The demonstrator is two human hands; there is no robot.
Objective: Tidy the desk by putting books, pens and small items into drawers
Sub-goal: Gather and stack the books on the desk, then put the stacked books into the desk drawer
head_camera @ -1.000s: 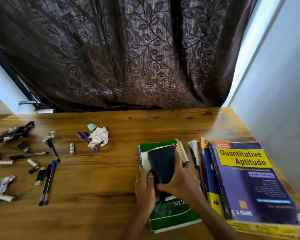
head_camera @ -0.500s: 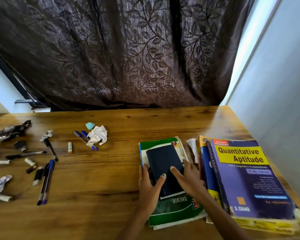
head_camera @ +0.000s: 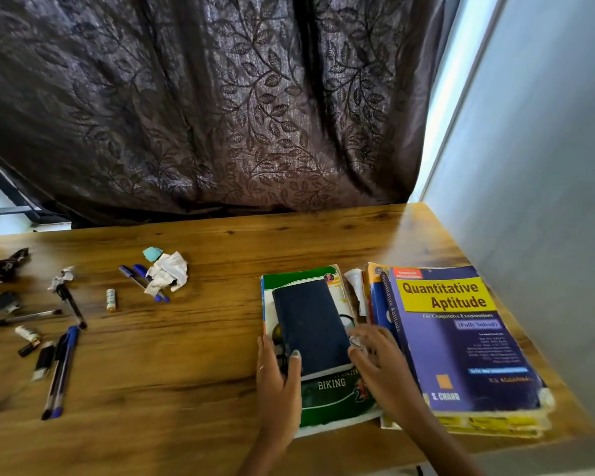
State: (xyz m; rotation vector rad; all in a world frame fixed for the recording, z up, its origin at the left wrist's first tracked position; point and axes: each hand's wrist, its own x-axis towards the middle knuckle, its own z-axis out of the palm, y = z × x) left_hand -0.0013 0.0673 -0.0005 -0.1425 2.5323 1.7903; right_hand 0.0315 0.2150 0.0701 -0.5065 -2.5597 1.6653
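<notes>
Purple book (head_camera: 461,341), right side of desk: yellow panel on cover reads "Quantitative Aptitude", below it "For Competitive Examinations" and "(Fully Solved)", publisher mark "S. CHAND" near bottom; spine repeats "Quantitative Aptitude". Green book (head_camera: 334,396), under a dark blue book: white word "BIKING" legible on cover. Smaller print on the purple cover and its red corner tag too blurred to read.

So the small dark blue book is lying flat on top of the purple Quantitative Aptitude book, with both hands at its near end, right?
Not quite. The head view shows the dark blue book lying flat on the green biking book, not the Quantitative Aptitude book beside it. The left hand and right hand are at its near end.
</notes>
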